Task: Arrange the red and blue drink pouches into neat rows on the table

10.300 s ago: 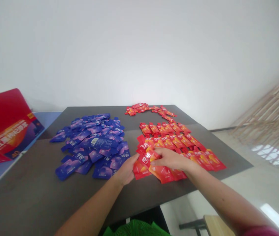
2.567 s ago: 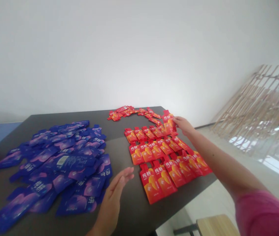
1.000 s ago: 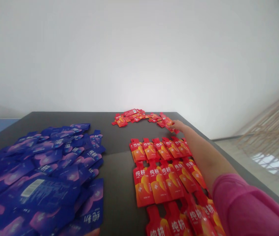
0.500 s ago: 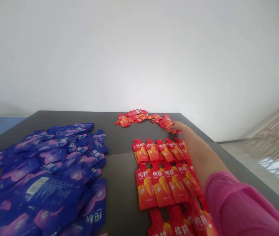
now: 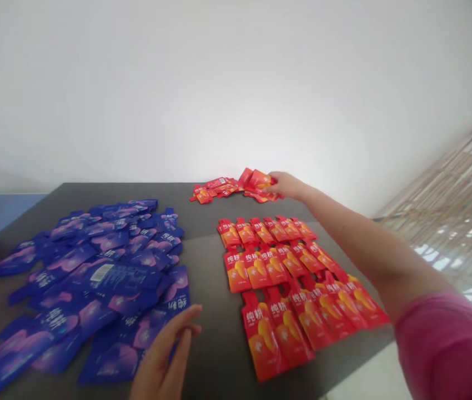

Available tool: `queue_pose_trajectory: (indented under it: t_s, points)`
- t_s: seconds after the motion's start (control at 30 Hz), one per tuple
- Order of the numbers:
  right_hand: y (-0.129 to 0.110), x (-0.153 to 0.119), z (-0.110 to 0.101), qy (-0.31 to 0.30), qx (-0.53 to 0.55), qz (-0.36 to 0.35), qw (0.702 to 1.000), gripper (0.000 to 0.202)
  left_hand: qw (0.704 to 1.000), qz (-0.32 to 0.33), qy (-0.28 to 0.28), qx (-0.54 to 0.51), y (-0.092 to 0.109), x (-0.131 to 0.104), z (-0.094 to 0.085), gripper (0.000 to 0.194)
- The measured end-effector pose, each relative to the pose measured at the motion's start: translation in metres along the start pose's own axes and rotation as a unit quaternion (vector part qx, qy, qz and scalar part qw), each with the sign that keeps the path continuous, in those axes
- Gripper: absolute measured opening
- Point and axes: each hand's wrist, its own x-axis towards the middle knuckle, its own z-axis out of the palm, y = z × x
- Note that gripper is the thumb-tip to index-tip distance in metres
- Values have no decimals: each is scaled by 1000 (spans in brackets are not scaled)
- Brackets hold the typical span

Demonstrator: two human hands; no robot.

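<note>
My right hand (image 5: pixel 285 184) reaches to the far side of the table, its fingers closed on a couple of red pouches (image 5: pixel 257 179) tipped up off the surface. Just beneath it lie more loose red pouches (image 5: pixel 256 195). Nearer to me, red pouches with yellow fruit pictures (image 5: pixel 275 268) lie face up in three rows, top tabs pointing away. My left hand (image 5: pixel 167 355) is low in the view beside a heap of blue pouches (image 5: pixel 106 239), its fingers stretched out with nothing visible in them.
The dark table (image 5: pixel 206 266) meets a pale wall (image 5: pixel 236 100) at the back. Another small pile of red pouches (image 5: pixel 217 188) lies near the far edge. A blue surface (image 5: pixel 3 214) adjoins on the left; slatted material (image 5: pixel 448 216) stands beyond the right edge.
My right hand has lifted red pouches at the far pile and shifted slightly left. My left hand has come up into view from below. The view has tilted down, showing more of the near rows.
</note>
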Motion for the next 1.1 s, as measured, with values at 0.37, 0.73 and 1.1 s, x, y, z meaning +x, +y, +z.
queue_pose_trajectory:
  t_s: [0.37,0.73,1.1]
  points:
    - [-144,-237,63,-349,-130,-330,867,6,771,-240,-532,-256,66,-16,31,58]
    - [-122,-304,123,162,87,-29,982,56,900,-135,-270,-315,54,-46,56,55]
    - [-133,-306,167,190,580,160,776,32,891,-136,-172,-398,57,-51,92,54]
